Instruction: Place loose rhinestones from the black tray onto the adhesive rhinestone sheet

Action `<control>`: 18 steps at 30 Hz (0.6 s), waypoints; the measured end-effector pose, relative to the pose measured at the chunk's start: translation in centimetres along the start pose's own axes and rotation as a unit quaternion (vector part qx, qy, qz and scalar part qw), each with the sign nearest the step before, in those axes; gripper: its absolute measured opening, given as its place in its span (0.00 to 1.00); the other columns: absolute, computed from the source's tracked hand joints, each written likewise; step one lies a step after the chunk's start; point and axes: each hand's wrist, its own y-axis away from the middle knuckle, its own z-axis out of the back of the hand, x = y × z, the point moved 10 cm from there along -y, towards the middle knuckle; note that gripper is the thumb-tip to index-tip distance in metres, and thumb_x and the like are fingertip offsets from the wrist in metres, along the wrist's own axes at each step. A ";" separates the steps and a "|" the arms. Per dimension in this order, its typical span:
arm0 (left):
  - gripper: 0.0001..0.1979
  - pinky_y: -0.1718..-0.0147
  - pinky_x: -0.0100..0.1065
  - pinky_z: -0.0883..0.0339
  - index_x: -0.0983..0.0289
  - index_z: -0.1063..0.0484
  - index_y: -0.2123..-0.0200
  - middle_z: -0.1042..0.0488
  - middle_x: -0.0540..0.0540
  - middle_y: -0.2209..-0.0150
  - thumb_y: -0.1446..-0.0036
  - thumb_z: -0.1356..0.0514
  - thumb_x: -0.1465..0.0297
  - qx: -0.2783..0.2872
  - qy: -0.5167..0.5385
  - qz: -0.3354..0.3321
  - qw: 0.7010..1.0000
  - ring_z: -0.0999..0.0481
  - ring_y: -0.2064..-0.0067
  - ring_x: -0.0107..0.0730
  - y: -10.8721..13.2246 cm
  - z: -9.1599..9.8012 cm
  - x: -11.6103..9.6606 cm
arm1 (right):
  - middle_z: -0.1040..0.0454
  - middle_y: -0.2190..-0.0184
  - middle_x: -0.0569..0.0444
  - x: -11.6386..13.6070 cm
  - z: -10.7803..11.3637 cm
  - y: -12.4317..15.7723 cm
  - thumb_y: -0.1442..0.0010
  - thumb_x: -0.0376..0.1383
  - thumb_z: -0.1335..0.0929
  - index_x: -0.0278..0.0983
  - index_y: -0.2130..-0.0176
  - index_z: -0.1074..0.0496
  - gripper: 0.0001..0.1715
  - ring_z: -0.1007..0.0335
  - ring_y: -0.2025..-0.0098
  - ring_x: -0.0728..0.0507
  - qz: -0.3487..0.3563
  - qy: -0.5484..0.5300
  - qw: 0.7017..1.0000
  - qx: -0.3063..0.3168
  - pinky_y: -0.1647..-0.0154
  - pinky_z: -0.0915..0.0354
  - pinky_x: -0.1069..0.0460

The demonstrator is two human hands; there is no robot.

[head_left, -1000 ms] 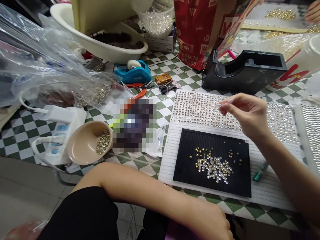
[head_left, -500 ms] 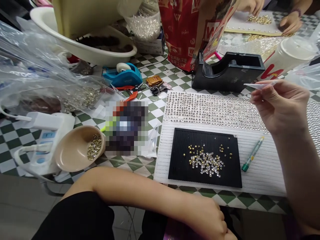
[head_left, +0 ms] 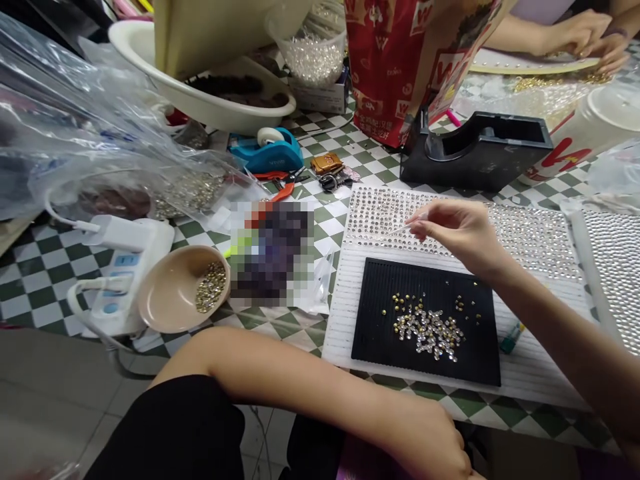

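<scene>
My right hand [head_left: 453,230] is closed in a pinch on a slim, whitish pointed tool [head_left: 395,232], too faint to name exactly. Its tip is over the rows of rhinestones [head_left: 530,237] on a white ridged board [head_left: 336,333]. On the same board lies a black ribbed tray [head_left: 380,360] with loose clear and gold rhinestones [head_left: 433,330]. Beside the tray, partly behind my right forearm, is a green pen-like tube [head_left: 510,339]. My left hand [head_left: 435,437] rests low at the table's front edge, fingers curled and mostly hidden.
A tilted beige bowl [head_left: 165,300] of gold rhinestones stands left, beside a power strip [head_left: 125,267]. Behind are a blue tape dispenser [head_left: 267,157], orange pliers [head_left: 285,190], a black tape dispenser [head_left: 480,153] and a paper bag [head_left: 380,73]. Another person's hands [head_left: 585,40] work at the far right.
My right hand has moved left and lower with the pointed tool, from the board's right side to above the rhinestone rows. The whole view has shifted slightly. My left hand stays low.
</scene>
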 end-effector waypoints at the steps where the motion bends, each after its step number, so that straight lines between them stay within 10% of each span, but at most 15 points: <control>1: 0.03 0.86 0.32 0.50 0.50 0.32 0.70 0.29 0.49 0.81 0.47 0.43 0.60 -0.001 0.002 0.004 1.000 0.38 0.86 0.30 -0.1 -0.2 0.0 | 0.21 0.70 0.52 -0.1 -0.9 -0.5 0.46 0.42 0.25 0.38 0.73 0.24 0.11 0.29 0.73 0.49 0.000 0.000 1.000 0.016 0.73 0.29 0.51; 6: 0.04 0.86 0.33 0.47 0.52 0.30 0.72 0.28 0.49 0.79 0.46 0.42 0.65 -0.055 0.090 -0.108 0.989 0.36 0.84 0.30 0.3 -0.7 -3.2 | 0.21 0.71 0.51 -0.5 -5.0 -2.4 0.45 0.42 0.27 0.36 0.70 0.24 0.11 0.28 0.72 0.48 0.004 0.003 0.997 0.083 0.71 0.30 0.50; 10: 0.13 0.83 0.26 0.43 0.58 0.33 0.80 0.27 0.47 0.80 0.42 0.44 0.69 -0.074 0.263 -0.273 0.923 0.32 0.81 0.22 1.9 -0.4 -6.0 | 0.21 0.70 0.50 0.9 -6.7 -2.9 0.42 0.37 0.29 0.35 0.70 0.24 0.07 0.26 0.68 0.46 0.078 0.059 0.991 0.091 0.67 0.30 0.49; 18: 0.18 0.76 0.29 0.35 0.55 0.37 0.81 0.24 0.50 0.77 0.38 0.53 0.68 -0.017 0.360 -0.266 0.894 0.28 0.76 0.27 1.8 -0.2 -4.6 | 0.21 0.71 0.52 2.8 -7.5 -2.4 0.39 0.32 0.30 0.36 0.71 0.26 0.07 0.26 0.69 0.47 0.205 0.150 0.964 0.073 0.67 0.32 0.51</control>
